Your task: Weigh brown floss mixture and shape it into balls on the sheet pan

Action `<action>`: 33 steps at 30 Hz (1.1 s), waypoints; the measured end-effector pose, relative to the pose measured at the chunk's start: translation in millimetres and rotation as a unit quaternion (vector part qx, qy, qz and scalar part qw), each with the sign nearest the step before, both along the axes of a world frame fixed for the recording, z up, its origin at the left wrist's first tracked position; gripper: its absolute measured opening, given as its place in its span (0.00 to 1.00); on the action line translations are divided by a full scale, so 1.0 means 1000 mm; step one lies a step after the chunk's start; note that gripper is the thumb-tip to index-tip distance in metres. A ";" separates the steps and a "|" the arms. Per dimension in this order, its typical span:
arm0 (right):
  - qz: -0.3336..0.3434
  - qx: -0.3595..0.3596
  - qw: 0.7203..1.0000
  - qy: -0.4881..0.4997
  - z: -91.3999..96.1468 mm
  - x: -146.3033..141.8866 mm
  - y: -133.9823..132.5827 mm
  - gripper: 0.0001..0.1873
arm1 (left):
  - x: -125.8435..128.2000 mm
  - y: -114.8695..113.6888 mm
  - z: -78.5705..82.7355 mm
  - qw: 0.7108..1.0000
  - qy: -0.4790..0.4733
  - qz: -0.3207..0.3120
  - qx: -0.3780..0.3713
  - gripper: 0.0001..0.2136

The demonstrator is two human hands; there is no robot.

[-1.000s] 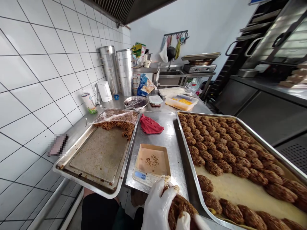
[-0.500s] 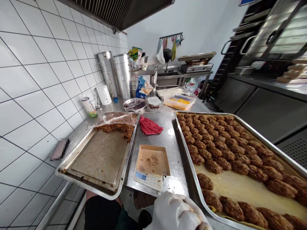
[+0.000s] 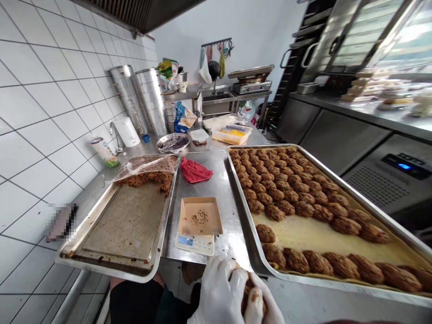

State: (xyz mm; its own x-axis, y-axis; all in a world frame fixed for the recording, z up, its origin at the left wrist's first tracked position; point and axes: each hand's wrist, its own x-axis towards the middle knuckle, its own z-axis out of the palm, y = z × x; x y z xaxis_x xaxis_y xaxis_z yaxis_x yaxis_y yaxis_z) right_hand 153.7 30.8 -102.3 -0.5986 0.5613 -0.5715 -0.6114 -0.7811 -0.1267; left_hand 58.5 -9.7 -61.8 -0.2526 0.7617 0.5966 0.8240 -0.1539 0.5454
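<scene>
Brown lump (image 3: 248,289), low in my head-camera feed, showing only as a strip between gloves. I describe left to right. First, a baking tray (image 3: 124,225), mostly bare, with loose brown mix (image 3: 135,179) at its far end. Next, a kitchen scale (image 3: 199,245) bearing a shallow paper tray (image 3: 211,207), just beyond the hands. Then the white-gloved left hand (image 3: 221,288), curled over the lump's left side, and the gloved right hand (image 3: 268,299), cupping its right side; both grip it. Its long axis I cannot tell. Nearer the right hand lies a lined tray (image 3: 337,285) of oval lumps (image 3: 295,260), to the right.
</scene>
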 end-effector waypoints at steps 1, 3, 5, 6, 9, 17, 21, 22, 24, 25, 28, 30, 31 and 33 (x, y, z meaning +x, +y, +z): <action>-0.025 0.006 1.000 -0.005 -0.001 -0.002 -0.002 0.08 | -0.002 0.001 -0.003 1.000 0.005 -0.014 0.011 0.04; -0.053 0.009 0.999 -0.002 0.000 -0.006 -0.006 0.08 | -0.007 0.005 -0.005 1.000 0.013 -0.021 0.013 0.02; -0.052 0.011 0.999 0.012 0.004 -0.009 -0.008 0.06 | -0.012 0.008 -0.005 1.000 0.019 -0.021 0.001 0.05; -0.048 0.014 0.999 0.022 0.007 -0.009 -0.009 0.05 | -0.013 0.010 -0.004 1.000 0.013 -0.021 -0.002 0.06; -0.038 0.041 0.996 0.067 0.014 -0.008 -0.010 0.04 | -0.015 0.011 0.003 0.998 -0.036 -0.048 0.018 0.08; -0.040 0.147 0.982 0.115 0.008 0.005 -0.007 0.19 | -0.028 0.001 0.008 0.998 -0.037 -0.043 -0.027 0.13; -0.053 0.220 0.972 0.065 0.008 0.006 -0.008 0.22 | -0.030 -0.001 -0.001 0.994 0.007 -0.007 -0.110 0.16; -0.050 0.232 0.970 0.055 0.008 0.006 -0.009 0.22 | -0.029 -0.001 -0.002 0.993 0.014 -0.005 -0.119 0.15; -0.044 0.246 0.967 0.044 0.007 0.007 -0.011 0.22 | -0.027 0.001 -0.003 0.994 0.018 0.003 -0.105 0.11; -0.041 0.248 0.967 0.047 0.006 0.007 -0.012 0.22 | -0.026 0.002 -0.003 0.996 0.017 0.004 -0.087 0.09; -0.032 0.232 0.969 0.078 0.002 0.008 -0.015 0.20 | -0.025 0.005 -0.002 0.999 0.003 -0.019 -0.043 0.02; -0.023 0.209 0.973 0.096 0.000 0.008 -0.017 0.19 | -0.025 0.006 -0.001 0.998 -0.038 -0.013 -0.053 0.05; -0.018 0.194 0.976 0.100 0.000 0.008 -0.017 0.19 | -0.025 0.006 -0.001 0.995 -0.071 0.000 -0.067 0.08; -0.005 0.163 0.980 0.110 0.000 0.008 -0.017 0.18 | -0.024 0.007 0.002 0.982 -0.152 0.034 -0.102 0.13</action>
